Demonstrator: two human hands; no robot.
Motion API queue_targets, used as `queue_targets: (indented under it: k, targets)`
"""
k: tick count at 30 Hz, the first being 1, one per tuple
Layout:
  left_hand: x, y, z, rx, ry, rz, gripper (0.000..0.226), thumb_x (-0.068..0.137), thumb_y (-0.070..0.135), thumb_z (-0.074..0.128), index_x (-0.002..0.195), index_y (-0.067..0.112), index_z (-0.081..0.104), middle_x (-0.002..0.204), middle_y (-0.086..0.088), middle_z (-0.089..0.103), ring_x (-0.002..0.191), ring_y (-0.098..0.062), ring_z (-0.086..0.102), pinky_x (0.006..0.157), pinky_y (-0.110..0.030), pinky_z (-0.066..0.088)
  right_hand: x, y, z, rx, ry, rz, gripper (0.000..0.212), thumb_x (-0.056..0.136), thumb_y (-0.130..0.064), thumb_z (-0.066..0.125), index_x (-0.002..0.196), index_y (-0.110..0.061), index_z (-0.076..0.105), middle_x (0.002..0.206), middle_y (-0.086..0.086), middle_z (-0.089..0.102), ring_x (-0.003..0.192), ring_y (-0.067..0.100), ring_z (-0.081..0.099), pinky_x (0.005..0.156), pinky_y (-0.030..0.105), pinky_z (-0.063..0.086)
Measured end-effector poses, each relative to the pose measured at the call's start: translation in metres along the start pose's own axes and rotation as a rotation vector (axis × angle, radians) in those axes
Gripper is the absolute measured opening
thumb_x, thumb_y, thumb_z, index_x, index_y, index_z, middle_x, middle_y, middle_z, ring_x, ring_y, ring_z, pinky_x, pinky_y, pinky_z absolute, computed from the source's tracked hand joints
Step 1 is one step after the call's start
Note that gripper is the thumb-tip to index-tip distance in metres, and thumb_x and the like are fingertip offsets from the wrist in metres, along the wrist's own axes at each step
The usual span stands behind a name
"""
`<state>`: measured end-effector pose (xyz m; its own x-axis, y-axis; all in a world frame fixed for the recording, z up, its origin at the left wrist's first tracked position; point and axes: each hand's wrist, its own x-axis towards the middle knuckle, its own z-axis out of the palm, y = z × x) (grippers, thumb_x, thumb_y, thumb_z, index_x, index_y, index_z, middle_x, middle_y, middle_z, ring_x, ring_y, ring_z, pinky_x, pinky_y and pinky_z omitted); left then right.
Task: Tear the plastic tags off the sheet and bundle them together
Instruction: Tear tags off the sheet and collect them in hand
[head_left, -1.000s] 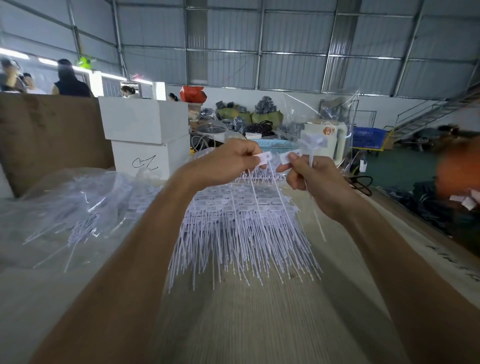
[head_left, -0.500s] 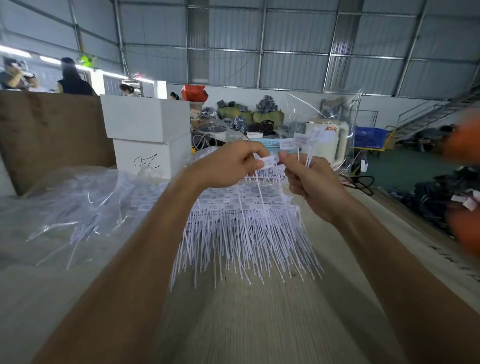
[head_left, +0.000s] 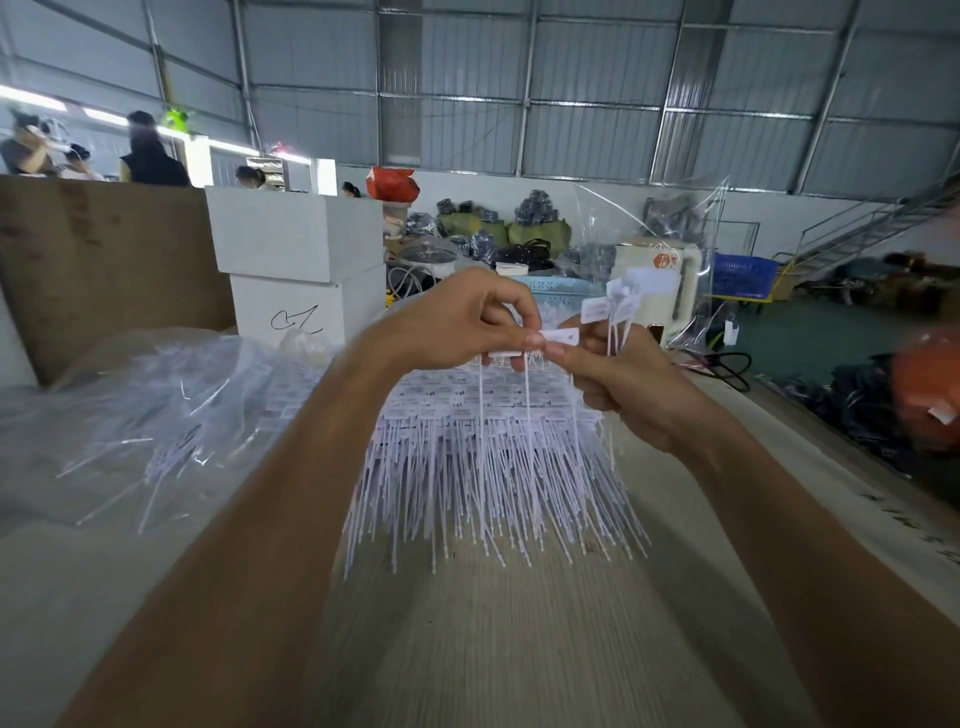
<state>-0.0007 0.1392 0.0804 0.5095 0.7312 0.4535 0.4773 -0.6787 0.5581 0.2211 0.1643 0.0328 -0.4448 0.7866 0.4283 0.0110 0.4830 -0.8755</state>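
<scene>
Tags (head_left: 558, 338) pinched between both hands, unbagged.

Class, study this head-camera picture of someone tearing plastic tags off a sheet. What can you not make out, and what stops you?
- Print on the tags: too small and blurred in the head view.
- How many torn-off tags the right hand holds: its fingers cover their stems.
- Whether the tag pinched by the left hand is torn free: fingertips hide the joint.
- Orange object: blurred, cut by the right edge.
</scene>
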Motion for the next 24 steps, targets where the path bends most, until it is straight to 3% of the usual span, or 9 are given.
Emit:
queue_targets:
  k: [3,6,8,10,12,16,20,22,24]
  targets:
    - [0.000,-0.004,0.000,0.013,-0.006,-0.018,0.016,0.091,0.025,0.071,0.096,0.010,0.072,0.077,-0.003,0.077,0.069,-0.024,0.071,0.060,-0.036,0.055,-0.003,-0.004,-0.001,-0.081,-0.053,-0.030,0.012,0.086,-0.031,0.078,0.095,-0.024,0.076,0.058,-0.010,0.045,0.048,0.008,0.032,0.045,0.023,0.029]
    - [-0.001,-0.004,0.000,-0.004,0.008,-0.012,0.018,0.095,0.026,0.067,0.093,0.009,0.074,0.074,-0.004,0.075,0.066,-0.018,0.069,0.053,-0.025,0.051,-0.002,-0.011,0.004,-0.311,0.000,-0.174,0.011,0.089,-0.025,0.076,0.099,-0.023,0.074,0.074,-0.015,0.071,0.063,0.000,0.063,0.057,0.014,0.047]
    - [-0.003,-0.004,-0.002,-0.019,0.019,-0.001,0.021,0.097,0.026,0.065,0.086,0.011,0.074,0.067,-0.003,0.073,0.057,-0.013,0.064,0.051,-0.021,0.048,0.001,-0.014,0.007,-0.515,0.100,-0.251,0.016,0.085,-0.033,0.077,0.096,-0.021,0.077,0.084,-0.008,0.077,0.077,0.011,0.072,0.065,0.028,0.053]
    - [-0.004,-0.003,-0.002,-0.046,0.040,0.000,0.028,0.099,0.027,0.063,0.076,0.014,0.070,0.060,-0.004,0.069,0.048,-0.011,0.054,0.050,-0.020,0.045,0.004,-0.014,0.005,-0.800,0.218,-0.438,0.015,0.086,-0.026,0.078,0.094,-0.014,0.081,0.085,0.010,0.077,0.081,0.029,0.071,0.071,0.042,0.055]
    - [-0.004,0.000,-0.001,-0.088,0.078,-0.021,0.032,0.099,0.029,0.062,0.072,0.013,0.068,0.057,-0.009,0.065,0.047,-0.014,0.049,0.051,-0.021,0.043,0.007,-0.011,0.006,-0.894,0.299,-0.587,0.009,0.085,-0.013,0.077,0.091,-0.007,0.081,0.079,0.011,0.075,0.075,0.018,0.065,0.070,0.034,0.052]
    - [0.001,0.003,0.004,-0.007,0.119,-0.085,0.031,0.097,0.030,0.064,0.081,0.004,0.069,0.052,-0.005,0.059,0.046,-0.015,0.046,0.049,-0.019,0.039,0.005,-0.010,0.010,-0.812,0.338,-0.494,0.016,0.086,-0.012,0.077,0.101,-0.016,0.079,0.080,-0.007,0.065,0.073,0.002,0.056,0.062,0.004,0.040]
    - [0.010,0.006,0.005,0.263,0.134,-0.096,0.019,0.097,0.029,0.066,0.084,0.016,0.065,0.047,0.021,0.058,0.041,0.002,0.050,0.050,-0.019,0.039,0.005,-0.008,0.022,-0.863,0.416,-0.430,0.015,0.091,-0.022,0.072,0.095,-0.008,0.078,0.075,-0.012,0.055,0.060,0.011,0.050,0.056,0.008,0.033]
    - [0.011,0.009,0.005,0.439,0.142,-0.065,0.007,0.095,0.032,0.066,0.090,0.028,0.064,0.049,0.021,0.057,0.054,0.005,0.055,0.061,-0.026,0.041,0.006,-0.008,0.029,-0.857,0.419,-0.394,0.011,0.094,-0.020,0.072,0.085,-0.013,0.070,0.065,-0.019,0.049,0.054,0.005,0.045,0.056,0.006,0.032]
    - [0.009,0.011,0.006,0.588,0.154,-0.069,0.010,0.094,0.038,0.064,0.101,0.033,0.069,0.069,0.018,0.063,0.075,-0.009,0.062,0.068,-0.033,0.044,0.008,-0.007,0.032,-0.911,0.437,-0.359,0.014,0.094,-0.015,0.068,0.082,-0.017,0.062,0.063,-0.016,0.047,0.054,0.007,0.045,0.053,0.012,0.031]
